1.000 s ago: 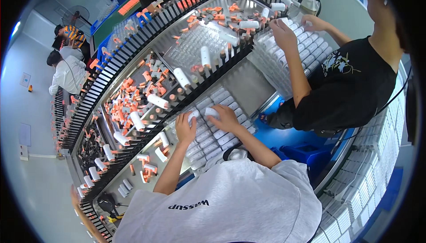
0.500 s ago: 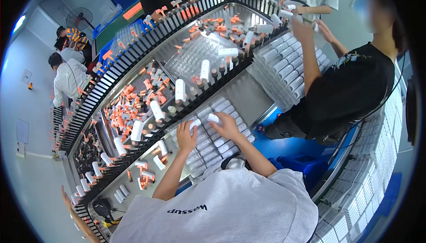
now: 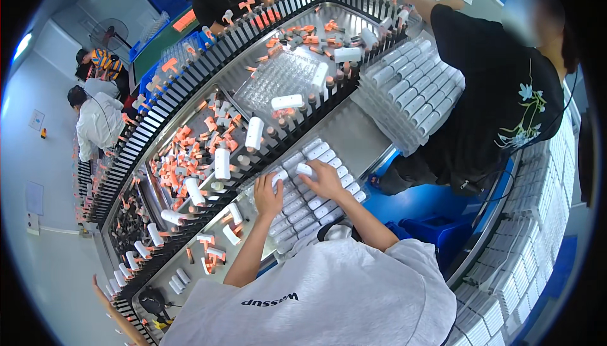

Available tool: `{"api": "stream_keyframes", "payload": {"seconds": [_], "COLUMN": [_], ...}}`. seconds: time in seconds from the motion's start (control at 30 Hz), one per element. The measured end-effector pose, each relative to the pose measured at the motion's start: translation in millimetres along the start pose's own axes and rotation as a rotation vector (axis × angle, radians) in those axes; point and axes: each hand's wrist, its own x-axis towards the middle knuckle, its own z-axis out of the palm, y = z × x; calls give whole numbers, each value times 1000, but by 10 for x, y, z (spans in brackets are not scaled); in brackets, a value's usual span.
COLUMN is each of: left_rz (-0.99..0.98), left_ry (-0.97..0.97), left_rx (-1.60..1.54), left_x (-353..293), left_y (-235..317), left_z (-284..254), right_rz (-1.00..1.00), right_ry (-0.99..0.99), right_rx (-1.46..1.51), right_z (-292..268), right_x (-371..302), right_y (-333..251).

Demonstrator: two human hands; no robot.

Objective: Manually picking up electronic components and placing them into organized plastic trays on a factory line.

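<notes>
My left hand (image 3: 268,198) and right hand (image 3: 327,182) lie side by side over a tray of white tubes (image 3: 310,210) set in rows on the steel bench in front of me. The right fingers pinch a white tube (image 3: 305,169) at the tray's far edge. Fingertips of the left hand close on another white tube (image 3: 279,178) beside it. Just beyond the tray runs a curved black peg conveyor (image 3: 253,150) carrying upright white tubes (image 3: 222,163).
A steel trough (image 3: 190,147) past the conveyor holds several orange caps. A person in black (image 3: 499,93) stands at my right, reaching to the far conveyor beside a second tray of tubes (image 3: 411,93). Stacked tube trays (image 3: 537,245) line the right. More people work beyond.
Both hands have stayed on the tray, shifting slightly along its far edge. The person in black has stretched an arm out to the far side of the conveyor.
</notes>
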Motion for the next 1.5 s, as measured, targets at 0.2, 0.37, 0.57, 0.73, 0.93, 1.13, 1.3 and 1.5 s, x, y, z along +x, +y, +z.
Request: {"api": "stream_keyframes", "payload": {"seconds": [0.2,0.37,0.57,0.73,0.93,1.13,1.3,1.5], "left_rz": [-13,3,-4,15,12,16,13,0], "left_ry": [-6,-3,0,17,-3,1,-4,1], "left_rx": [-1,-2,-13,-21,-19,4,12,13], "left_x": [-6,13,-25,52,10,-38,-29,-57], "left_y": [-14,9,23,14,14,15,15,69], "left_z": [12,12,-15,8,0,9,19,6], "right_rz": [-2,-22,14,-5,-14,-9,-18,6], "right_ry": [-4,7,-29,-9,-3,-9,-1,-14], "right_rx": [16,-1,-26,-15,4,9,9,28], "right_z": [-28,-44,-45,-77,-47,-44,-46,-71], "right_x": [-14,4,-63,37,-34,-72,-55,-104], "right_y": [-32,-22,-58,-39,-25,-33,-8,-28]}}
